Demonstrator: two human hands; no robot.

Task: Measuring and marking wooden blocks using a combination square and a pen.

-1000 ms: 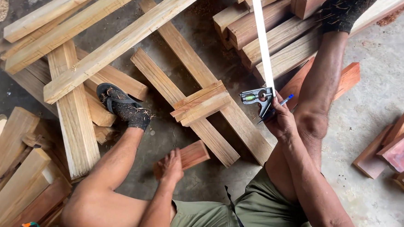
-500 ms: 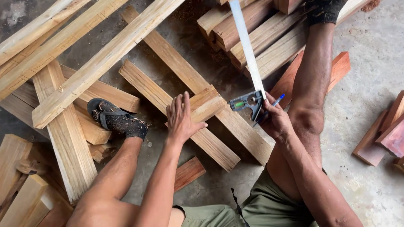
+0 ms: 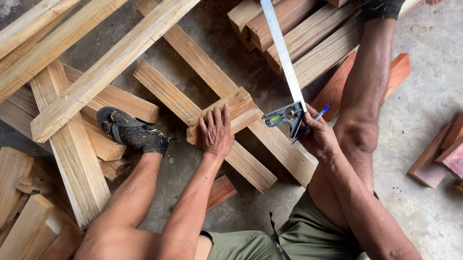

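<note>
The left hand presses flat on a short wood block; the right hand holds a combination square.

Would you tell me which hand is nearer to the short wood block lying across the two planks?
Left. The left hand rests flat on the short wood block; the right hand is off to its side, holding a combination square.

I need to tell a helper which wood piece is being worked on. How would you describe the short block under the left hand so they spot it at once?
Start at the person's knees and look between them, where long planks cross on the concrete floor. The left hand lies flat on a short pale block resting across those planks, beside the square in the right hand. It is far shorter than the planks around it.
</note>
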